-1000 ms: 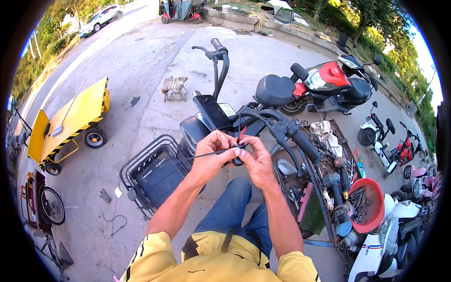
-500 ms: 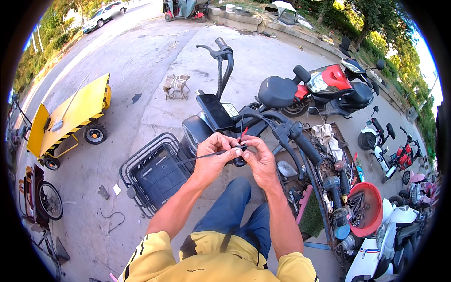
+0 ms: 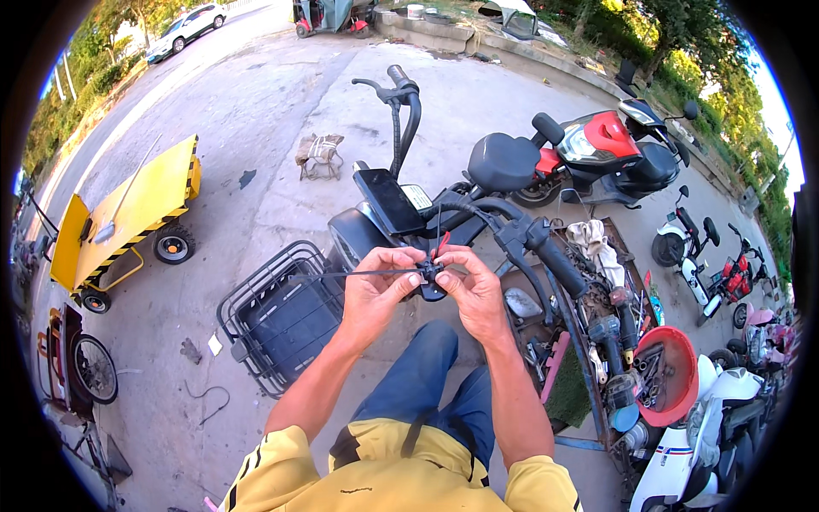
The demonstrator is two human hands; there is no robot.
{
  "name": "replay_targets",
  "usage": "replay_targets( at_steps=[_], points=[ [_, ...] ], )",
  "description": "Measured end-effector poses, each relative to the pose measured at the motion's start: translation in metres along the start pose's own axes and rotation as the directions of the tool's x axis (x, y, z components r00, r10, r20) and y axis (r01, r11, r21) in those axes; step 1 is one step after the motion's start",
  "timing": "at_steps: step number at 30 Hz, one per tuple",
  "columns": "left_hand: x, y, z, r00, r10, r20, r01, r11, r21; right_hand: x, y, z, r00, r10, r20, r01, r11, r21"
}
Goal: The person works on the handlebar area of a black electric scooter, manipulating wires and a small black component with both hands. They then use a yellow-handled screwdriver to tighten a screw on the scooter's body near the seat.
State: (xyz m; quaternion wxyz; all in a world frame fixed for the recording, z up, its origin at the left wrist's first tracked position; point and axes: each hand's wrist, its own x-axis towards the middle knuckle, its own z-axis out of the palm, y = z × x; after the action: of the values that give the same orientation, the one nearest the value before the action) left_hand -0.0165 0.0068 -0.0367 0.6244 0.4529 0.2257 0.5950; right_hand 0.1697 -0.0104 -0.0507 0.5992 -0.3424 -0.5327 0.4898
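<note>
The part (image 3: 429,272) is left more exposed: the left grip (image 3: 374,286), clamped on the cable (image 3: 328,275), is shifted toward 9 o'clock; the right grip (image 3: 474,292) is clamped on the part.

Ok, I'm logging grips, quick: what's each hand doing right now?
Left hand: closed, holding the small black part from its left.
Right hand: closed, holding that part from its right.

1. Twelve o'clock: white label (image 3: 416,197) with dark print, beside the black display (image 3: 388,201) — too small to read.
2. Just past six: dark lettering (image 3: 356,491) on the yellow shirt (image 3: 418,497) — illegible.
3. Four o'clock: white scooter panel (image 3: 664,478), small marking near blue-and-red stripes (image 3: 678,450), also unreadable.
</note>
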Motion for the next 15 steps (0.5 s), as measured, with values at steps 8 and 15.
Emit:
replay_targets(
  at_steps=[8,15],
  points=[
    [-0.008,-0.023,-0.009,0.991,0.105,-0.083,-0.101,0.993,0.056,-0.003,0.0,0.006,1.0,-0.028,0.003,0.029,1.0,-0.006],
    [-0.008,-0.026,-0.003,0.988,0.118,-0.104,-0.118,0.993,0.002,-0.006,0.002,0.005,1.0,-0.011,-0.008,0.011,1.0,0.016]
  ],
)
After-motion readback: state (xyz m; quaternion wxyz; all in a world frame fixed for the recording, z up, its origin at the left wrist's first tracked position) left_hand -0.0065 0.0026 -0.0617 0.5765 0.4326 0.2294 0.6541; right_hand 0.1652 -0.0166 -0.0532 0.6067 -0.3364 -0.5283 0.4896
